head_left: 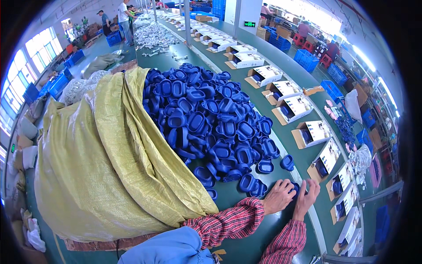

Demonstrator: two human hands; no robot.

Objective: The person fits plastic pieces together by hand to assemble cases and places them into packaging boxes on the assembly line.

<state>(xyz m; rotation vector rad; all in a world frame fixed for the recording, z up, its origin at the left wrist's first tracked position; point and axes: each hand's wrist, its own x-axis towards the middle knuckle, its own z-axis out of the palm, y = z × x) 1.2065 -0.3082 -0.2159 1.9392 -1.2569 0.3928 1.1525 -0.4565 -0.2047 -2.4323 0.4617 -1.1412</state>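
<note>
One blue piece (pixel 296 187) between left hand (pixel 278 196), curled on it, grip unclear, and right hand (pixel 305 199), fingers apart.

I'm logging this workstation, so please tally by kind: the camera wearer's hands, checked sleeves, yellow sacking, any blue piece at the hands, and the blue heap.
Left hand and right hand: 2
Checked sleeves: 2
Yellow sack: 1
Blue piece between the hands: 1 visible
Heaped blue pieces: too overlapped to count
Total: 6, heap excluded
</note>
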